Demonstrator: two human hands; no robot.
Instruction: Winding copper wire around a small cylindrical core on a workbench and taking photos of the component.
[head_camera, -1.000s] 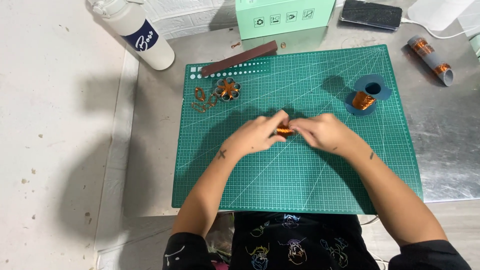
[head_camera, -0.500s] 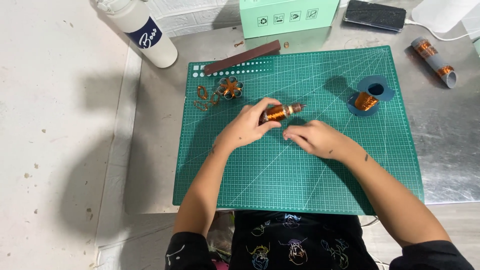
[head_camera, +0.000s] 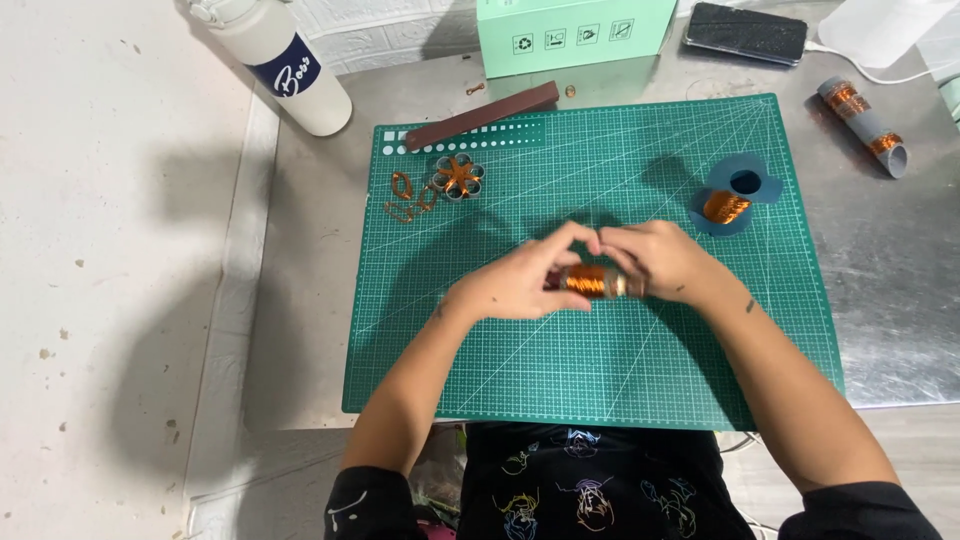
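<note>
A copper-wound coil lies level between both hands above the middle of the green mat. The left hand and right hand each have it in their grip, one at each end. A blue spool sits to the right, a white bottle far left on the table.

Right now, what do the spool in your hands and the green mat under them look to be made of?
Spool: shiny orange winding, likely fine copper wire on a pale core, held by left hand and right hand. Mat: matte green sheet with white grid lines, probably rubbery plastic.
</note>
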